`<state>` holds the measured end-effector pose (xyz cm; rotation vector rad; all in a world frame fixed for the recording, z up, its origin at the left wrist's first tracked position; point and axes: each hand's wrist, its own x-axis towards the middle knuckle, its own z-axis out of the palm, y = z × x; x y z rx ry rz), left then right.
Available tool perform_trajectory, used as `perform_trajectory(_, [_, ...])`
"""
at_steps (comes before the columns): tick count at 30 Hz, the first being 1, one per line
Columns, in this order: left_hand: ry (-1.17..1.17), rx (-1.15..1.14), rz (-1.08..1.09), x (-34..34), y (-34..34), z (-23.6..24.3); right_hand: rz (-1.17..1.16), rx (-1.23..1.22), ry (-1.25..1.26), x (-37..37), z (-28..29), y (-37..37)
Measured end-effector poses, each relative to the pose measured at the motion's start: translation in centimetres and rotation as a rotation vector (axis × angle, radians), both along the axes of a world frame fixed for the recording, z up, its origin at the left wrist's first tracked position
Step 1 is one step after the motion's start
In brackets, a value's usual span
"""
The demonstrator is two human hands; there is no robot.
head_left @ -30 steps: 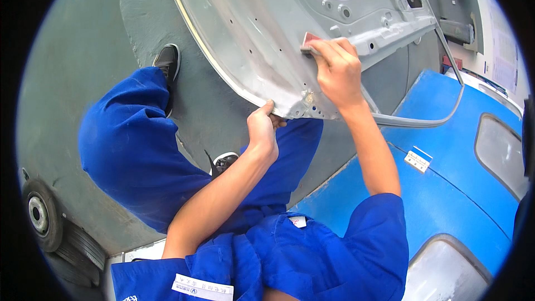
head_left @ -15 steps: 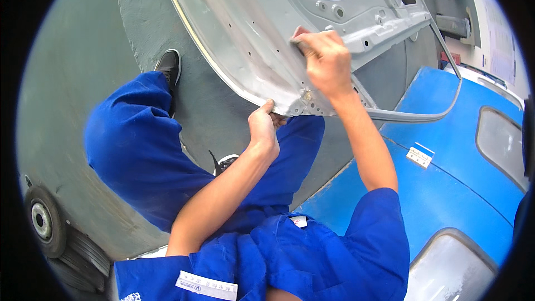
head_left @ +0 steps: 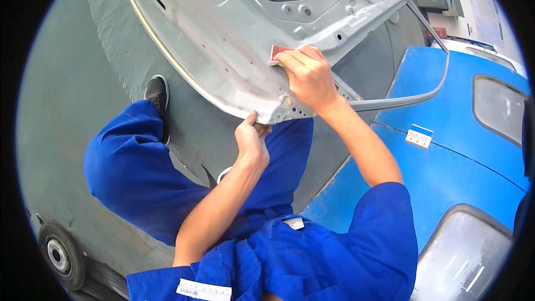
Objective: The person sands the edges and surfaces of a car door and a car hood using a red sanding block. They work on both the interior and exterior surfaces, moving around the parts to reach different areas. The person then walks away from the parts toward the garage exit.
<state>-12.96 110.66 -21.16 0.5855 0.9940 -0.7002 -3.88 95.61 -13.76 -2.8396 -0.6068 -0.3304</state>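
Observation:
A grey metal car door panel (head_left: 206,33), with cutouts, holes and a pale strip along its edge, lies tilted above my legs. My left hand (head_left: 252,136) grips its lower corner, thumb on the face and fingers curled underneath. Higher on the face, my right hand (head_left: 309,81) pinches a folded red-backed abrasive sheet or pad (head_left: 280,52) against the metal, wrist bent and fingers bunched. A narrow grey window frame (head_left: 399,100) curves out from the door to the right of that hand.
Blue panels (head_left: 462,173) with rounded windows and a white hinge (head_left: 419,136) lie at my right. A wheel with tyre (head_left: 58,256) is at lower left. White papers (head_left: 482,5) show at upper right. My feet rest on the grey floor (head_left: 72,134).
The door and my hands appear shifted left in the picture as the view moves. My right hand with the pad has made small movements over the same area; my left grip stays.

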Motion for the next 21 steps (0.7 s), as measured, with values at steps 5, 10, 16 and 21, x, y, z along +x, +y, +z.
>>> perform_trajectory(5, [0.029,-0.024,0.006,0.3,0.1,-0.1,-0.024,-0.082,-0.012,1.0,0.3,-1.4])
perform_trajectory(10, [-0.011,-0.048,-0.035,-0.5,0.0,-0.4,-0.232,-0.048,0.053,3.3,0.7,-10.0])
perform_trajectory(16, [0.029,-0.035,-0.018,-0.3,0.1,-0.8,-0.199,0.174,0.167,2.1,-0.4,-4.9])
perform_trajectory(21, [0.02,-0.063,-0.022,-0.4,0.0,-0.2,-0.197,-0.017,0.175,5.3,0.7,-11.5])
